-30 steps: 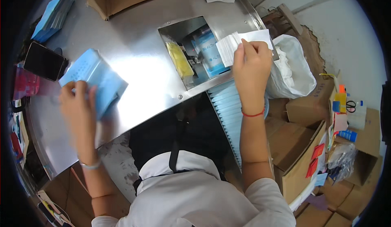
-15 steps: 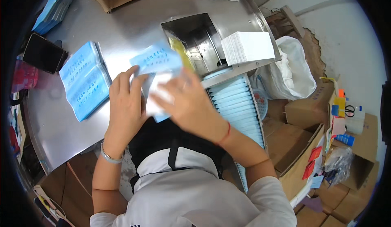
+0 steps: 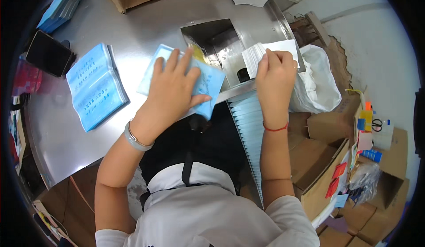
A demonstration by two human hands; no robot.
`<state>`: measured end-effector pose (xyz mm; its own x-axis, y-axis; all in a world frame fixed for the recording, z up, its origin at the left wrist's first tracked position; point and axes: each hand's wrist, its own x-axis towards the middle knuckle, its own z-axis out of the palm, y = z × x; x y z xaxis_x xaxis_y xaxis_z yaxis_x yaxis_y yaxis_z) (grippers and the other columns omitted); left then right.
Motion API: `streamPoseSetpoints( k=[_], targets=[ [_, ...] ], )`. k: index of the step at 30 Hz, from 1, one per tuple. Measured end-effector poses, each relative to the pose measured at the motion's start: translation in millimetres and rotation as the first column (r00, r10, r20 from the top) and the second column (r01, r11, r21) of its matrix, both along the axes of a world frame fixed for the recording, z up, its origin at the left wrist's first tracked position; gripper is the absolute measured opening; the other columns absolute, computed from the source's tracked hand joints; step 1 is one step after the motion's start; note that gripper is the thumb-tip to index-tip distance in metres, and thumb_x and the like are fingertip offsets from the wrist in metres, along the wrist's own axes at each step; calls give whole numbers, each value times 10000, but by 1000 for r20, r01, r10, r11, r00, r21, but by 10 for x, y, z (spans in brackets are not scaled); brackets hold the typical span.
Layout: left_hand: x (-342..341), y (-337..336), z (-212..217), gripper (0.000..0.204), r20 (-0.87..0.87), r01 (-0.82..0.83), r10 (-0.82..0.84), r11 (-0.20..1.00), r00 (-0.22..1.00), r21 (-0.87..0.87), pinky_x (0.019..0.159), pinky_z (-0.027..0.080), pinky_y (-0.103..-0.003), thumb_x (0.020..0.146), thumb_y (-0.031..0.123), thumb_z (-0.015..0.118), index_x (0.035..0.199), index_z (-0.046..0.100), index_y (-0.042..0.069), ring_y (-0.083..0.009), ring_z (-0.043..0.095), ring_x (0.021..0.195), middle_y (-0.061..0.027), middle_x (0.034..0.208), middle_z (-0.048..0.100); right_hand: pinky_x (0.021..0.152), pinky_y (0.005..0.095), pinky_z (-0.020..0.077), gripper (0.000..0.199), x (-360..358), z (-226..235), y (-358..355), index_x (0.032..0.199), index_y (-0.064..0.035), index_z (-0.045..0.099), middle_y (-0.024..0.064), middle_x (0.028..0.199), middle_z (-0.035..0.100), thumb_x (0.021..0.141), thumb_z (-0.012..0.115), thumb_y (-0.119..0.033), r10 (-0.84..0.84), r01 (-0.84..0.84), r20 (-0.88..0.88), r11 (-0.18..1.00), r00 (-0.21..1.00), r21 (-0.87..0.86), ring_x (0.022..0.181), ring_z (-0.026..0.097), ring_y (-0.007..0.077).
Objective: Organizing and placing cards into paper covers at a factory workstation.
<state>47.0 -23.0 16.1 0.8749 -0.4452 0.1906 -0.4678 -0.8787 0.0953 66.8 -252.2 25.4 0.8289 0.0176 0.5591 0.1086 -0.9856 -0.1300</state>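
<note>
My left hand (image 3: 172, 83) lies flat with its fingers spread over blue printed plastic sleeves (image 3: 211, 82) at the front edge of the metal table. To the right, my right hand (image 3: 278, 76) pinches at the near side of a stack of white folded papers (image 3: 255, 56). Its fingertips cover what they grip; it looks like the edge of a paper. Left of my left hand, a pile of blue printed sleeves (image 3: 95, 85) lies on the tabletop.
A rectangular opening (image 3: 214, 36) is cut into the table (image 3: 146, 25). Under its right edge runs a long row of pale blue packs (image 3: 248, 127). A phone (image 3: 49, 54) stands at the left. A white sack (image 3: 321, 85) and cardboard boxes (image 3: 310, 158) are at the right.
My right hand has left the sleeve and white paper in front of me and moved right to the white stack. My left hand has slid right and flattened over the blue sleeves.
</note>
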Motion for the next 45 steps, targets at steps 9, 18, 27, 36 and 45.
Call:
streamPoseSetpoints(
  k=[9,18,27,36,45],
  targets=[
    [-352,188,-219,393,-99,-13,-15,961,995,-277,802,419,-388,779,205,689,1128,581,60,-284,554,903,-235,1338,520,803,416,475,252,-95,88,-314,1074,35,686,154,1040,592,848,649,-70,237,-233,-9,962,972,139,913,543,321],
    [-356,86,-287,457,53,-91,122,912,991,-401,788,407,-386,732,161,676,1168,587,55,-269,534,902,-182,1333,529,793,409,478,242,-31,90,-340,1059,23,697,124,991,609,834,643,-44,147,-146,-10,987,989,68,895,554,307],
    [-225,328,-252,531,-62,45,-62,969,996,-244,826,467,-396,769,42,657,1294,593,87,-303,574,954,-169,1414,471,1002,510,431,323,-730,-177,666,1105,-105,691,129,1102,661,786,646,-133,689,-679,-76,724,721,122,1025,635,294],
    [-391,-141,33,717,-216,100,-403,631,889,-769,799,524,-351,751,-51,750,1397,490,119,-226,601,906,-172,1460,428,784,445,519,110,321,-478,454,796,-58,653,141,699,632,841,601,-144,358,-377,-412,925,838,37,752,662,330],
    [-470,1699,-151,269,133,-528,534,846,835,-76,859,455,-423,922,197,666,1119,583,35,-350,566,1009,-182,1071,581,753,386,488,181,-130,-46,-98,1004,7,724,115,886,614,848,684,-76,52,-80,182,985,982,151,849,594,292]
  ],
)
